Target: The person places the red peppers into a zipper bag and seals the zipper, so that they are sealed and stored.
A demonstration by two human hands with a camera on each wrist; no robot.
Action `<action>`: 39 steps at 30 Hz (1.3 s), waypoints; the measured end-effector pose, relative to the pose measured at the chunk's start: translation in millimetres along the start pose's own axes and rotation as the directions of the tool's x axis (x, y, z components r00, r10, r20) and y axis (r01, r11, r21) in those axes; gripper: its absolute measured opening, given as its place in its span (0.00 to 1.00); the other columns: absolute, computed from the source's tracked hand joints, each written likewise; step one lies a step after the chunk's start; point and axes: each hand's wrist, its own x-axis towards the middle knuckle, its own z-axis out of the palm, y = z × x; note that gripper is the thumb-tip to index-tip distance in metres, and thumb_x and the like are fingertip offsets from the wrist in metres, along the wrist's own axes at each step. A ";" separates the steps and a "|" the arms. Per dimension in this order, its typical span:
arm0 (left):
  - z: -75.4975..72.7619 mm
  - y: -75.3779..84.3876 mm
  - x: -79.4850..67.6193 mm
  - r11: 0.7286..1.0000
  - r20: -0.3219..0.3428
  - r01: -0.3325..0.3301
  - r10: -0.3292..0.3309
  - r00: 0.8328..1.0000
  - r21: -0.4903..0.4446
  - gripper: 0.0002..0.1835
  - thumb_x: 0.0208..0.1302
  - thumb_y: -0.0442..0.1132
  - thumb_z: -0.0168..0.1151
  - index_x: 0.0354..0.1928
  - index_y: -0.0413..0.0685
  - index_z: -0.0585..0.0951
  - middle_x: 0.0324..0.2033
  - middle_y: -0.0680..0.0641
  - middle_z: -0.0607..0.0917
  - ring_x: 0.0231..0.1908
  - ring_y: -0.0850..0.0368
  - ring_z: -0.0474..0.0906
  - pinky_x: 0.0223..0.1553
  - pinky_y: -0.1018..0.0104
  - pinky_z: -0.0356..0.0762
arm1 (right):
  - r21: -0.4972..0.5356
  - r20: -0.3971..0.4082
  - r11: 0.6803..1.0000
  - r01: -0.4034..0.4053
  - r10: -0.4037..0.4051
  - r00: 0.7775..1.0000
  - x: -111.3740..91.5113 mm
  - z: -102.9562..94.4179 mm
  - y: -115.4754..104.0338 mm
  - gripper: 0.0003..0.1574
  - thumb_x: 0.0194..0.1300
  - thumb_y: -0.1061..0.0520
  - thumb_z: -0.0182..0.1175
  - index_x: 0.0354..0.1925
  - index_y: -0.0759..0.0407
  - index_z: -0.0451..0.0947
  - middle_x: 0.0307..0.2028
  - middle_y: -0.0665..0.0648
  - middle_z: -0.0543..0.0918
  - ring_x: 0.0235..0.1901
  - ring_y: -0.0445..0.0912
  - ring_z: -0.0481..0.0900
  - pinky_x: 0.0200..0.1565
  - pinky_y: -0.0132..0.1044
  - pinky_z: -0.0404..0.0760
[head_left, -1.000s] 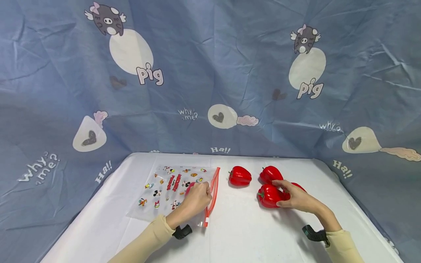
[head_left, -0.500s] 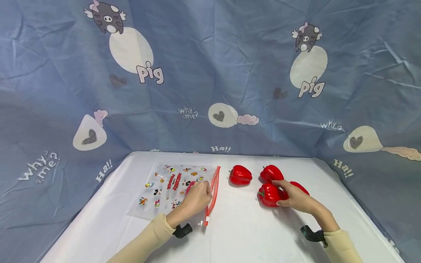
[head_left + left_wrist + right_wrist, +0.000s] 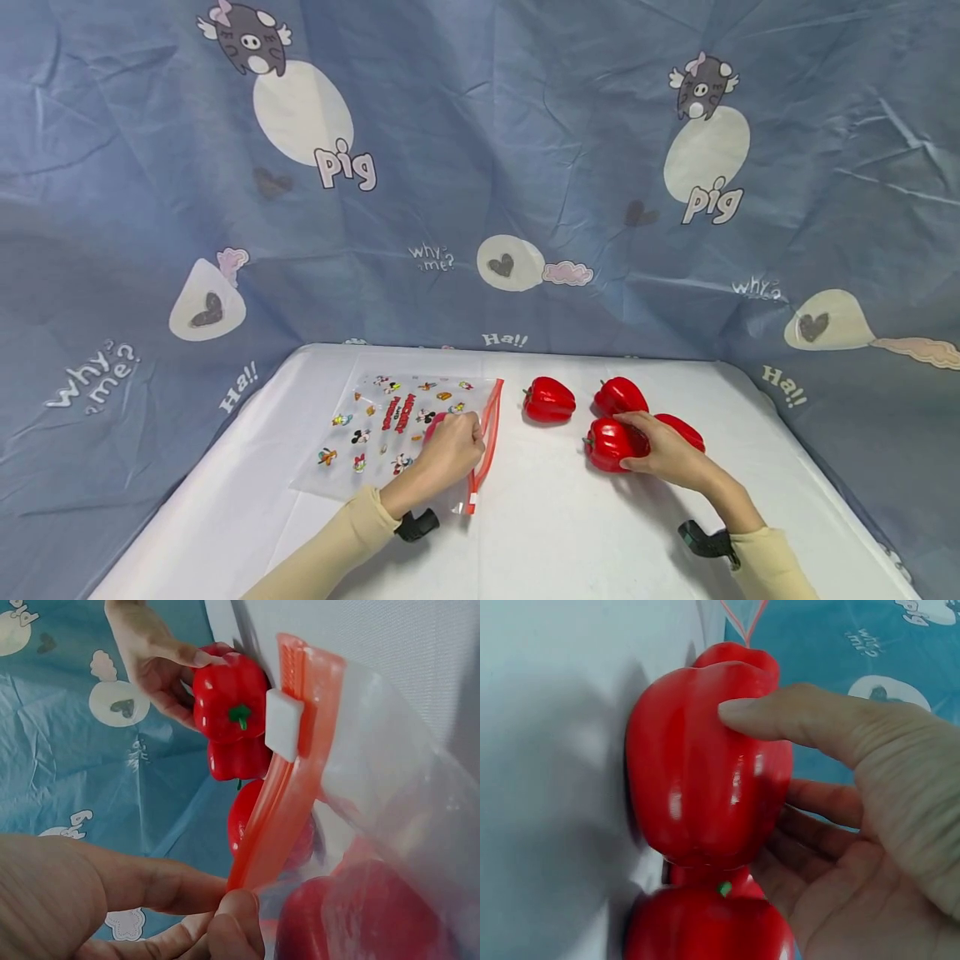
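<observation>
Shifted slightly left: one pepper (image 3: 609, 444), gripped by my right hand (image 3: 671, 451). My left hand (image 3: 452, 450) pinches the bag (image 3: 382, 454) at its edge.

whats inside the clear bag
A red, rounded thing, probably a bell pepper, shows inside the clear bag. In the head view the left hand covers most of it; no stem shows.

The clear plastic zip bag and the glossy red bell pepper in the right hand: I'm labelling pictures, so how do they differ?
The clear plastic zip bag is see-through with cartoon prints; the glossy red bell pepper is opaque and unprinted. The bag lies mostly flat; the pepper is rounded. The left hand pinches the bag's edge; the right hand grips the pepper. Both are hand-held.
</observation>
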 end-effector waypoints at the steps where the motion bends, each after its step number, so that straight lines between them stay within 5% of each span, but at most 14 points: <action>1: -0.1 0.0 0.1 1.000 -0.001 -0.001 0.001 1.000 0.000 0.09 0.49 0.22 0.53 0.19 0.42 0.71 0.15 0.52 0.70 0.16 0.65 0.63 0.16 0.74 0.61 | 0.005 -0.002 1.000 -0.002 0.002 1.000 0.5 0.4 -0.2 0.43 0.51 0.55 0.72 0.63 0.62 0.68 0.61 0.66 0.71 0.59 0.62 0.71 0.54 0.57 0.76; 16: 1.1 -1.6 -1.0 1.000 -0.004 0.002 -0.002 1.000 0.013 0.09 0.49 0.22 0.54 0.20 0.41 0.72 0.15 0.51 0.71 0.16 0.65 0.63 0.16 0.74 0.62 | 0.045 0.052 0.999 -0.021 0.018 0.998 -1.0 3.1 -2.1 0.45 0.48 0.59 0.72 0.64 0.60 0.68 0.59 0.65 0.72 0.57 0.59 0.72 0.50 0.53 0.79; 22: 0.2 -0.7 -0.9 1.000 -0.012 0.008 -0.008 1.000 0.016 0.09 0.48 0.22 0.54 0.20 0.42 0.72 0.15 0.51 0.71 0.17 0.64 0.64 0.16 0.73 0.63 | 0.080 0.035 0.997 -0.005 0.002 0.999 0.2 7.1 -3.0 0.44 0.51 0.57 0.71 0.62 0.69 0.67 0.58 0.67 0.75 0.54 0.61 0.77 0.51 0.52 0.79; 39: 0.0 -0.9 -0.8 1.000 -0.009 -0.001 0.001 1.000 0.025 0.09 0.48 0.21 0.53 0.20 0.42 0.72 0.15 0.52 0.70 0.17 0.65 0.62 0.16 0.74 0.61 | 0.125 -0.013 0.992 -0.007 0.009 1.000 2.9 19.4 -2.7 0.42 0.52 0.54 0.71 0.62 0.68 0.67 0.57 0.64 0.77 0.53 0.59 0.79 0.51 0.49 0.80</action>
